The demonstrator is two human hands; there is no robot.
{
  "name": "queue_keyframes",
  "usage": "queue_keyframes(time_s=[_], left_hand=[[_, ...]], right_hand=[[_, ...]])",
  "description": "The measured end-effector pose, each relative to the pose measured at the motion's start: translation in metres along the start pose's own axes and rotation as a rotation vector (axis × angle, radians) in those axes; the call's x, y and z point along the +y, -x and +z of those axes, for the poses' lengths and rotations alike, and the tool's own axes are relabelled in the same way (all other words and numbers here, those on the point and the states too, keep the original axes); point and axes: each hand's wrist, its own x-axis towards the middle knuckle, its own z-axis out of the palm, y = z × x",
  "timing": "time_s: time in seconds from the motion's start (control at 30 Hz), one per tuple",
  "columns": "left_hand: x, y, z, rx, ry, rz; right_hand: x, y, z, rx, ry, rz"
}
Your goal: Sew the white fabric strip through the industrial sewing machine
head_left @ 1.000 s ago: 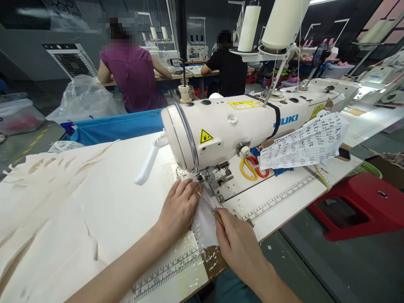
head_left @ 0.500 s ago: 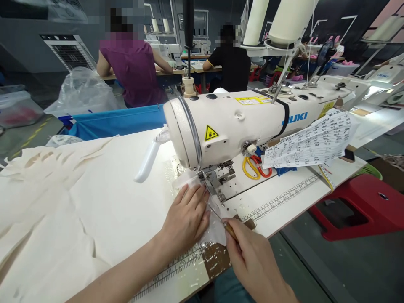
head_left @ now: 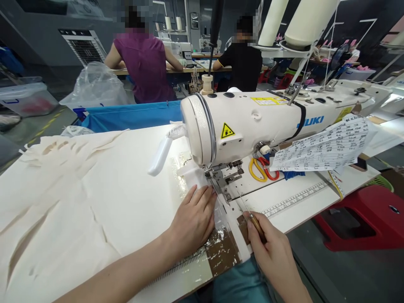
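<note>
Under the head of a white sewing machine (head_left: 240, 126), a narrow white fabric piece (head_left: 193, 174) lies at the presser foot (head_left: 217, 179). My left hand (head_left: 194, 216) rests flat on it, fingers stretched towards the foot and the thumb side over clear plastic. A white strip (head_left: 237, 235) runs from the foot down to the table's front edge. My right hand (head_left: 273, 242) is closed round the wooden handle of an awl (head_left: 256, 225). Its thin metal point is up beside the presser foot, apart from the strip.
Cream fabric (head_left: 47, 202) spreads over the left of the table. Scissors (head_left: 263, 169) and written paper sheets (head_left: 325, 145) lie by the machine. A red stool (head_left: 369, 219) stands at right; two people (head_left: 147, 63) sit ahead beyond a blue cloth bin (head_left: 135, 117).
My right hand has drawn the awl back to the right, away from my left hand and the fabric. More of the white strip shows. The view has shifted slightly left.
</note>
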Motion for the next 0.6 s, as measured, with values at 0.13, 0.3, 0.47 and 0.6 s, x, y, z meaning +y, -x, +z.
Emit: queue_keyframes(time_s=[0.13,0.3,0.47,0.6], left_hand=[[0.0004,0.0003,-0.0013,-0.01,0.003,-0.001],[0.0022,0.0016,-0.0005,-0.015,0.017,-0.006],[0.0042,0.0029,0.0002,-0.016,0.019,-0.006],[0.0047,0.0034,0.0,-0.031,0.026,-0.015]], right_hand=[[0.002,0.0018,0.0031,0.004,0.007,-0.015],[0.0048,0.0041,0.0046,0.01,-0.007,-0.003],[0.0027,0.001,0.0013,-0.023,0.002,0.009],[0.0022,0.0001,0.0002,-0.038,0.0,0.018]])
